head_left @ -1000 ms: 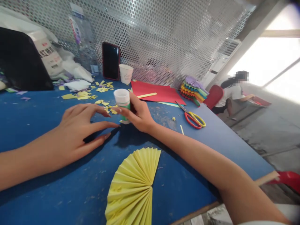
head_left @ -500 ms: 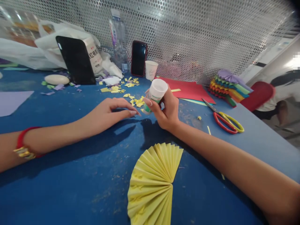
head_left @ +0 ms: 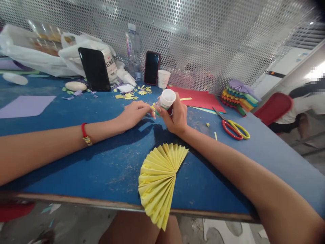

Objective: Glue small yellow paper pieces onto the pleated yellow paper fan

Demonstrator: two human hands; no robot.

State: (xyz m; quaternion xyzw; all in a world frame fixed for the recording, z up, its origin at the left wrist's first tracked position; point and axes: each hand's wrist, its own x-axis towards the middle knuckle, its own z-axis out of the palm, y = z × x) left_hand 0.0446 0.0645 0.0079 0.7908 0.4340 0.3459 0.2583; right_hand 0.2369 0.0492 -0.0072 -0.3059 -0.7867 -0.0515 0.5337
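Nearest you, a pleated yellow paper fan (head_left: 161,178) lies on the blue surface (head_left: 83,166). Beyond it, your right hand (head_left: 175,118) is clamped around a glue stick (head_left: 166,101), which tilts with its white end up, just beside your left hand (head_left: 135,113). Your left fingertips (head_left: 148,107) are drawn together at a yellow paper scrap (head_left: 153,107); you cannot tell whether they grip it. Farther out lie red-and-yellow-handled scissors (head_left: 235,130), a red paper sheet (head_left: 200,98), a rainbow folded-paper stack (head_left: 238,98), a paper cup (head_left: 164,78) and a smartphone (head_left: 151,67), before a perforated metal screen (head_left: 203,40).
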